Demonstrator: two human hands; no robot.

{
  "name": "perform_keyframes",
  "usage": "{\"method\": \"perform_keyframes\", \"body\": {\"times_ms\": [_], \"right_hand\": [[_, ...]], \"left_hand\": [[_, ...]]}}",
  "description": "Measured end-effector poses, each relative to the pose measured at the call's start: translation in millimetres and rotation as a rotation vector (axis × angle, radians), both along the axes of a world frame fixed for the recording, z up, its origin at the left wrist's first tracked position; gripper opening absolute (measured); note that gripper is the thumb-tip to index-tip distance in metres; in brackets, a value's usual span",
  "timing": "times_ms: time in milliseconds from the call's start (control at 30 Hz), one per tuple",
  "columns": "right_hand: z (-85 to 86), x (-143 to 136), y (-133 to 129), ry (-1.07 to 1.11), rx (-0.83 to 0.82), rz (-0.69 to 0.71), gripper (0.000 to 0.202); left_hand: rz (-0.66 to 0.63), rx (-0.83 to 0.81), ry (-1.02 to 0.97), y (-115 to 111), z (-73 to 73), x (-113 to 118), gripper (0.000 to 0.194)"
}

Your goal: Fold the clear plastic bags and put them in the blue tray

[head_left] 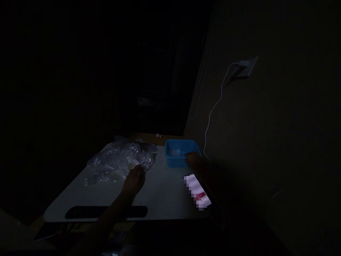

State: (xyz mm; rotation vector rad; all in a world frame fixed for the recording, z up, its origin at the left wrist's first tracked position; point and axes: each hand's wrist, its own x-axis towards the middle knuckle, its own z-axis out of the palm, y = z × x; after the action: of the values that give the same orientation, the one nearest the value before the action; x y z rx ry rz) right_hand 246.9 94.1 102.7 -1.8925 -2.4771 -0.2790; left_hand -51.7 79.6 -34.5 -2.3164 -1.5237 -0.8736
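Observation:
In the dim light, my left hand (134, 180) rests at the near right edge of a heap of crumpled clear plastic bags (117, 158). Its fingers look bent and close together; whatever may be in them is too dark to see. My right hand (194, 160) reaches over the front right rim of a blue plastic tub (174, 163), with the fingertips towards its inside. How far those fingers are closed is not clear. Inside the tub lies something pale and see-through (175, 152).
A white table (160, 199) with a dark slot (82, 212) bears these things. A lit phone (197, 192) lies near its right edge. A white cable (209, 121) hangs from a wall socket (245, 67). A small pink-and-white item (159, 136) sits behind the table.

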Motion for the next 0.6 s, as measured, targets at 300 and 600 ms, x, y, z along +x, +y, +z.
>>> {"method": "perform_keyframes", "body": {"times_ms": [300,600], "right_hand": [[-27.0,10,39,0.0,0.079,-0.039,0.019],[-17.8,-37,2,0.097,0.322,0.127,0.036]], "left_hand": [[-0.001,-0.088,0.063,-7,11.9,3,0.023],[0.006,-0.058,0.06,-7,10.1,3,0.021]]}}
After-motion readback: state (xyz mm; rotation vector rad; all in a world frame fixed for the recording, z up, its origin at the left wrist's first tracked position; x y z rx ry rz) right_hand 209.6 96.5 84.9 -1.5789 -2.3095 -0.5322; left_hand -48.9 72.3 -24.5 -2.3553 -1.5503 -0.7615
